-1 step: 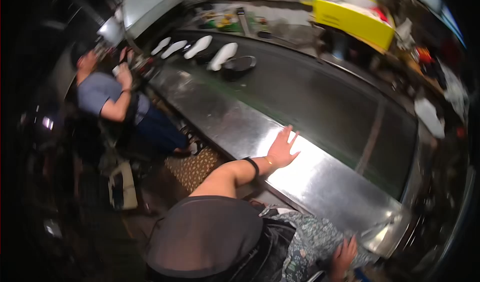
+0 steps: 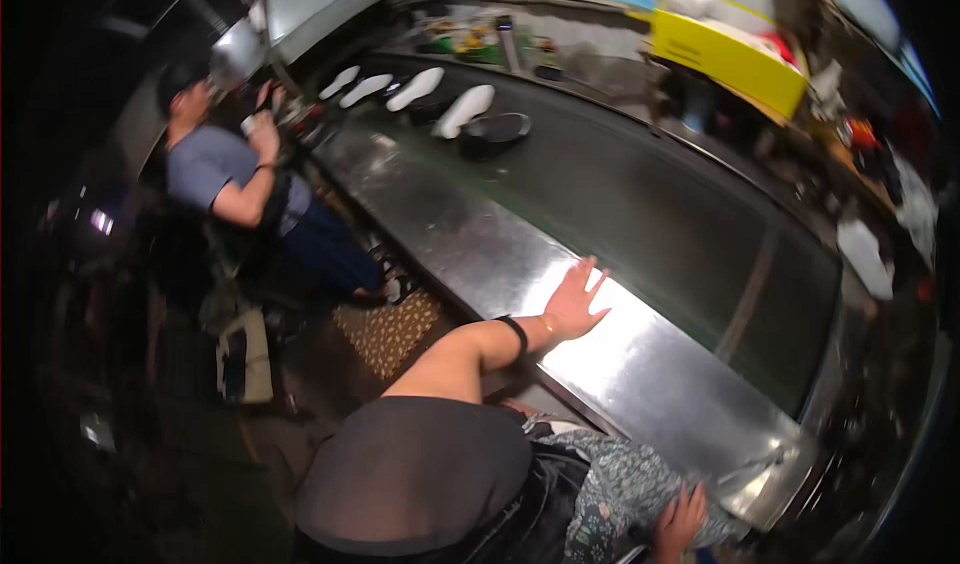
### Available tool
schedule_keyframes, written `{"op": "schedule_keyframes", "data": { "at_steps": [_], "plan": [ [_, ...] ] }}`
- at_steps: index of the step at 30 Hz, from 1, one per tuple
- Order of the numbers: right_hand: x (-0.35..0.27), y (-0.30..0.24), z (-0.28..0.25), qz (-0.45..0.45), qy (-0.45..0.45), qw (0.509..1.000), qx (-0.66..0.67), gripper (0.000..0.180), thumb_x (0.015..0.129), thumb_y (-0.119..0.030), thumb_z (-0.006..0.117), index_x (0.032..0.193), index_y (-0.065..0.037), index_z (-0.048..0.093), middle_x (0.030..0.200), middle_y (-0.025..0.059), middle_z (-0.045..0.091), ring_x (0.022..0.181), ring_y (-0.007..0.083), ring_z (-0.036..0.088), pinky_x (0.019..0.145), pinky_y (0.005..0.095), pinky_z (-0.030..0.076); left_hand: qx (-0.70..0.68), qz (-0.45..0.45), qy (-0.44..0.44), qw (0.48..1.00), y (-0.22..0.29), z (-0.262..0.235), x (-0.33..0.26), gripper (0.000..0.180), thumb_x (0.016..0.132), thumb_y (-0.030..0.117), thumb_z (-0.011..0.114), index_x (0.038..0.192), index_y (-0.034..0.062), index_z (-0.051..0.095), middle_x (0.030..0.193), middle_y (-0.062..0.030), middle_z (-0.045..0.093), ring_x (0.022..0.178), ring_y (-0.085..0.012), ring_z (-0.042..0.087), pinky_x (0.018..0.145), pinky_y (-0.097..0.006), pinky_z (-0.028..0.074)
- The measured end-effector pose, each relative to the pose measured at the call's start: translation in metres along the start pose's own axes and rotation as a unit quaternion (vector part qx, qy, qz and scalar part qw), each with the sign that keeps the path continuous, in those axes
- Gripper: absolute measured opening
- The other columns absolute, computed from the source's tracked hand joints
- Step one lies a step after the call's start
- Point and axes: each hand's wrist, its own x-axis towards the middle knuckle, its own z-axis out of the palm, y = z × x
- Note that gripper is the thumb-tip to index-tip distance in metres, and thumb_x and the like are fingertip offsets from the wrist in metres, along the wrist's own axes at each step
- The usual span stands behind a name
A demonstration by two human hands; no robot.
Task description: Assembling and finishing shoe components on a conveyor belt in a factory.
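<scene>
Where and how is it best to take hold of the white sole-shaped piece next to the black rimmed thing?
Probably by the long edges of the white sole-shaped piece, across its middle, coming from above. It looks long and narrow, and the black rimmed thing crowds its lower right side.

Dark worktop [image 2: 650, 204] (steel-edged): white sole-shaped pieces [image 2: 416, 89], black rounded item [image 2: 488, 145].

sheer black sleeve [image 2: 415, 464] | black wristband [image 2: 515, 334] | thin gold bracelet [image 2: 546, 322] | grey floral garment [image 2: 625, 474]
</scene>
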Motion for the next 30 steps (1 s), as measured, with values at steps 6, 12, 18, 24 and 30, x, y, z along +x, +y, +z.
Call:
{"op": "schedule_keyframes", "data": {
  "at_steps": [6, 12, 18, 24, 30],
  "plan": [
    [0.02, -0.047, -0.032, -0.096, 0.003, 0.995, -0.032, 0.028, 0.093, -0.024, 0.056, 0.112, -0.005, 0.068, 0.119, 0.0145, 0.065, 0.11, 0.0353, 0.059, 0.093, 0.0487, 0.045, -0.063, -0.018, 0.063, 0.996, 0.002, 0.004, -0.019, 0.072, 0.098, 0.051, 0.041, 0.151, 0.0047, 0.027, 0.157, -0.028, 0.016, 0.147, -0.0406, 0.015, 0.121, -0.047, 0.013],
    [0.009, -0.043, -0.02, -0.043, -0.012, 0.998, -0.035, 0.029, 0.096, -0.021, 0.052, 0.117, -0.008, 0.067, 0.126, 0.0086, 0.064, 0.115, 0.0325, 0.057, 0.1, 0.0482, 0.04, -0.075, -0.028, 0.043, 0.996, 0.007, -0.002, -0.016, 0.072, 0.099, 0.052, 0.038, 0.152, 0.0052, 0.025, 0.158, -0.0274, 0.014, 0.148, -0.0401, 0.011, 0.121, -0.046, 0.011],
    [0.008, -0.036, -0.001, -0.03, 0.039, 0.999, -0.01, 0.034, 0.098, -0.029, 0.05, 0.12, -0.008, 0.065, 0.13, 0.0107, 0.061, 0.121, 0.0339, 0.054, 0.103, 0.0485, 0.038, -0.068, -0.022, 0.035, 0.997, 0.004, -0.002, -0.009, 0.072, 0.099, 0.05, 0.038, 0.153, 0.004, 0.023, 0.157, -0.0292, 0.012, 0.147, -0.0424, 0.01, 0.121, -0.048, 0.011],
    [0.031, -0.011, 0.034, -0.052, 0.009, 0.998, 0.037, 0.038, 0.096, -0.031, 0.05, 0.123, -0.007, 0.064, 0.133, 0.0141, 0.058, 0.125, 0.0362, 0.051, 0.105, 0.0498, 0.036, -0.066, -0.016, 0.036, 0.997, 0.004, 0.0, -0.007, 0.072, 0.099, 0.05, 0.04, 0.151, 0.0035, 0.025, 0.155, -0.0315, 0.015, 0.146, -0.0455, 0.013, 0.12, -0.05, 0.013],
    [0.062, 0.003, 0.052, -0.097, -0.025, 0.992, 0.077, 0.036, 0.093, -0.028, 0.051, 0.12, -0.007, 0.065, 0.131, 0.0141, 0.059, 0.122, 0.0358, 0.052, 0.103, 0.0496, 0.038, -0.061, -0.012, 0.036, 0.997, 0.002, 0.001, -0.006, 0.072, 0.097, 0.05, 0.043, 0.15, 0.0034, 0.028, 0.154, -0.0315, 0.018, 0.145, -0.0464, 0.017, 0.119, -0.051, 0.015]
  ]
}}
